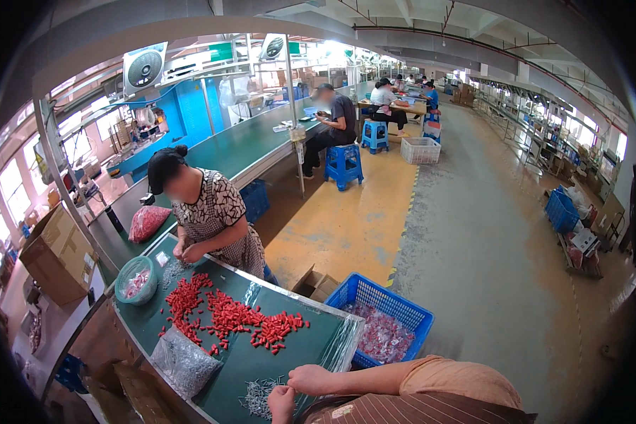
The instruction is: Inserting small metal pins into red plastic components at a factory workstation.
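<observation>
My left hand (281,404) and my right hand (312,380) meet at the near edge of the green-topped table (300,351), fingers closed in a pinch. Whatever lies between the fingertips is too small to make out. Right beside them is a loose pile of grey screws (256,397). A clear plastic bag (184,362) full of similar grey pieces lies farther left. Beyond it spread many small red plastic plugs (237,314). Across the table a person in a patterned top works with both hands (189,252) over another small grey pile (171,274).
A blue plastic crate (422,321) with small clear packets stands right of the table. A green basket (136,281) with packets sits at the far left corner, near a red bag (148,222). Cardboard boxes (60,254) stand left. People sit on blue stools (343,166) farther back.
</observation>
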